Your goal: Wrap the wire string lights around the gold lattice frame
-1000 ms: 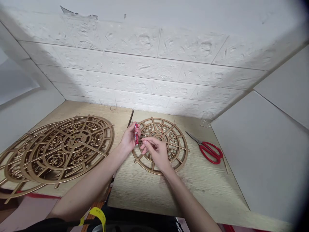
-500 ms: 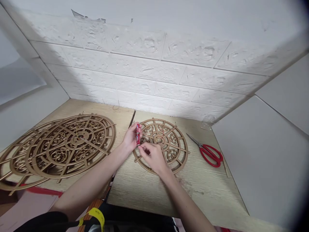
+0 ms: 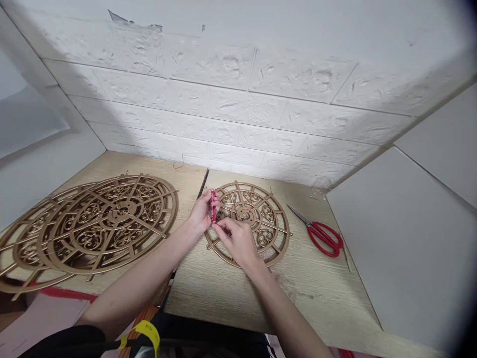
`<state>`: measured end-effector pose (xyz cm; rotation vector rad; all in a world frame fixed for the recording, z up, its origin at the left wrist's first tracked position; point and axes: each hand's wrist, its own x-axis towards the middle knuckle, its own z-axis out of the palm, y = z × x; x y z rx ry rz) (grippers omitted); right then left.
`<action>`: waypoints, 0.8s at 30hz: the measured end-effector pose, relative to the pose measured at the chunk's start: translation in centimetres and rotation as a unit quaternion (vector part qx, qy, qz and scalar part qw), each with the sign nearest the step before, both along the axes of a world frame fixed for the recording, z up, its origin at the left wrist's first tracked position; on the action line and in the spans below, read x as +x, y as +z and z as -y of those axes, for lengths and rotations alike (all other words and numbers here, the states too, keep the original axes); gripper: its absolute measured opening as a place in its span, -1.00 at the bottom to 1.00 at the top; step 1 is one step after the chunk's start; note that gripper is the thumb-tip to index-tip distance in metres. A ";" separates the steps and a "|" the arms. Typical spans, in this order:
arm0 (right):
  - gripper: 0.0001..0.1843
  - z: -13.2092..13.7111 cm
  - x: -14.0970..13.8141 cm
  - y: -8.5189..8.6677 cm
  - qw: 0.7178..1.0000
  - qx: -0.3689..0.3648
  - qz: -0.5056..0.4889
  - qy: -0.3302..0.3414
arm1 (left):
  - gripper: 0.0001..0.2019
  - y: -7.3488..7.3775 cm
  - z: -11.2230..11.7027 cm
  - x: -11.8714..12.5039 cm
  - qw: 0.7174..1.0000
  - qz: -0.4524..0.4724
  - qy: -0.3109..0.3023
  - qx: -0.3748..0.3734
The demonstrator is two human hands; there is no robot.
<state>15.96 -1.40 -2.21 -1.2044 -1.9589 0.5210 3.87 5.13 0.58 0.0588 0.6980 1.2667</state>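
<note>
Two slim red batteries (image 3: 213,207), lined up end to end, lie in my left hand (image 3: 202,211), whose fingers wrap round them. My right hand (image 3: 238,240) is closed, thumb and fingertips pinched at the lower end of the batteries; whatever they pinch is too small to make out. Beneath both hands a round gold-coloured openwork frame (image 3: 276,219) with scrolls and spokes lies flat on the table (image 3: 208,293). Thin wires run over its middle, and my hands hide part of its left side.
Several similar gold frames (image 3: 108,228) lie overlapped at the left. Red-handled scissors (image 3: 323,238) rest on the right, blades pointing to the back left. A small clear plastic piece (image 3: 319,191) sits near the back right corner. A white brick-pattern wall (image 3: 238,109) and side panels enclose the table.
The red batteries have turned slightly in my left hand, and its fingers cover a bit more of them. My right hand stays pinched at their lower end.
</note>
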 end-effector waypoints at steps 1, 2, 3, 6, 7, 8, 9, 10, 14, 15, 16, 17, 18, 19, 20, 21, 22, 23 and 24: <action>-0.83 0.0 0.0 0.0 1.000 0.004 0.008 0.001 | -0.82 -0.1 0.0 0.0 1.000 -0.002 0.000 0.002; -0.82 0.1 0.0 0.0 1.000 0.006 0.016 0.002 | -0.81 -0.1 0.0 0.0 1.000 -0.004 0.001 0.004; -0.82 0.1 0.0 0.0 1.000 0.007 0.023 0.003 | -0.81 -0.2 0.0 0.1 1.000 -0.007 0.001 0.006; -0.81 0.1 0.0 -0.2 1.000 0.003 0.029 -0.005 | -0.81 -0.3 0.0 0.1 1.000 -0.016 0.002 0.011; -0.83 0.1 0.0 -0.2 1.000 0.000 0.023 -0.010 | -0.82 -0.3 0.0 0.1 1.000 -0.020 0.003 0.012; -0.86 0.0 0.0 -0.2 1.000 -0.002 0.015 -0.016 | -0.83 -0.4 0.0 0.2 1.000 -0.024 0.004 0.013; -0.89 0.0 0.0 -0.2 1.000 -0.002 0.006 -0.021 | -0.84 -0.4 0.0 0.2 1.000 -0.028 0.005 0.014; -0.88 0.0 0.0 -0.2 1.000 -0.002 -0.002 -0.021 | -0.86 -0.5 0.0 0.2 0.999 -0.030 0.005 0.015; -0.75 0.0 -0.1 -0.2 0.999 0.033 0.004 0.013 | -0.85 -0.7 0.1 0.4 0.999 -0.032 0.006 0.026; -0.76 0.1 -0.2 -0.3 0.999 0.046 0.011 0.019 | -0.84 -0.7 0.1 0.5 0.999 -0.031 0.009 0.027; -0.78 0.1 -0.3 -0.5 0.998 0.057 0.016 0.019 | -0.82 -0.8 0.2 0.5 0.999 -0.029 0.012 0.028; -0.79 0.2 -0.4 -0.7 0.998 0.063 0.020 0.016 | -0.81 -0.8 0.2 0.5 0.999 -0.026 0.016 0.029; -0.79 0.2 -0.5 -0.8 0.997 0.066 0.023 0.012 | -0.82 -0.9 0.2 0.5 0.999 -0.022 0.018 0.031; -0.78 0.2 -0.5 -1.0 0.997 0.068 0.026 0.008 | -0.84 -1.0 0.2 0.5 0.999 -0.019 0.019 0.035; -0.77 0.1 -0.6 -1.1 0.997 0.071 0.028 0.006 | -0.85 -1.0 0.2 0.5 0.999 -0.016 0.020 0.039; -0.76 0.1 -0.5 -1.1 0.997 0.076 0.031 0.008 | -0.86 -1.1 0.2 0.5 0.999 -0.015 0.022 0.044; -0.75 0.0 -0.4 -1.1 0.996 0.081 0.034 0.015 | -0.86 -1.1 0.2 0.5 0.999 -0.016 0.023 0.047; -0.75 -0.2 -0.3 -1.1 0.995 0.085 0.037 0.027 | -0.85 -1.1 0.2 0.5 0.998 -0.016 0.024 0.047; -0.76 -0.3 -0.1 -1.0 0.994 0.089 0.041 0.042 | -0.84 -1.0 0.2 0.5 0.999 -0.018 0.025 0.044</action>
